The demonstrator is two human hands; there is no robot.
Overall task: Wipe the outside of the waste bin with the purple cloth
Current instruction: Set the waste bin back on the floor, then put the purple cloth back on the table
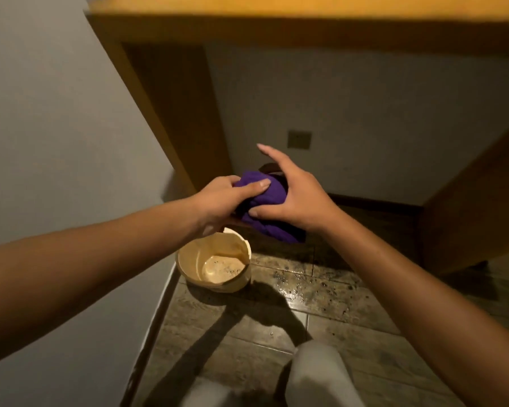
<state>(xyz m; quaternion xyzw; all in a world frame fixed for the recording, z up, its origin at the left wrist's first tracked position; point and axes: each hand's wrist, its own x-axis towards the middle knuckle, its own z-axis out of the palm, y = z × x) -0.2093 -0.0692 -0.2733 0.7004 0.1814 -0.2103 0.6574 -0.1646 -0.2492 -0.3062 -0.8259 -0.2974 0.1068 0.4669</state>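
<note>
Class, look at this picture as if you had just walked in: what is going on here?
A person is holding a bunched purple cloth in both hands, above a tiled floor. The left hand grips it from one side; the right hand cups the other side with some fingers spread. Below them a cream waste bin, empty and stained inside, stands on the floor by the wall. The cloth is not touching the bin, so wiping has not begun.
</note>
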